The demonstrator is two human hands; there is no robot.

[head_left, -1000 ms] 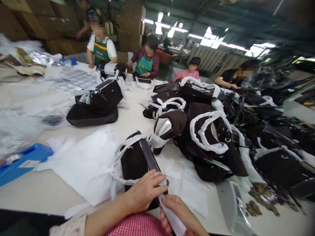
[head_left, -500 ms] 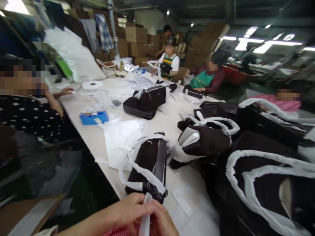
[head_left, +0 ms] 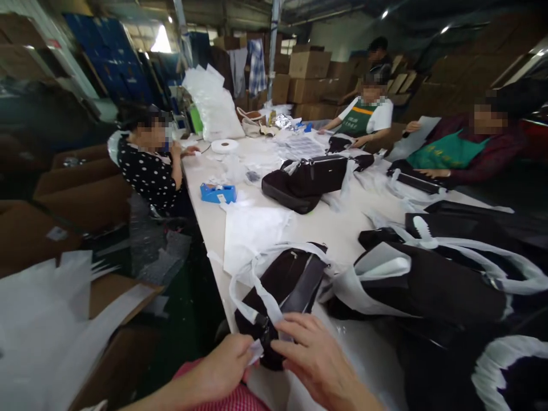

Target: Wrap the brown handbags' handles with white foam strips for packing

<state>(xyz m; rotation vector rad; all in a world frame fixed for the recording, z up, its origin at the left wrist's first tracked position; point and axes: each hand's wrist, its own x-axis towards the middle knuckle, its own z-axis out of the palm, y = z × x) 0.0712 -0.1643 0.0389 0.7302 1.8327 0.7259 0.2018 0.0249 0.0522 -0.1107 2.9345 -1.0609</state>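
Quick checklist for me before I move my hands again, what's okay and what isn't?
1. Left hand has the white strip: ok, held at the fingertips.
2. Right hand at the near end of the dark bag: ok; firm grip, cannot tell.
3. Bag lying on the table: ok.
4. White wrapping over the whole strap: cannot tell, the right hand overlaps its near end.
5. Blue tape dispenser in hand: not ok, it sits farther up the table.

White strip [head_left: 256, 351] partly hidden by left hand [head_left: 231, 361], lower-right bag [head_left: 445, 368] cut off
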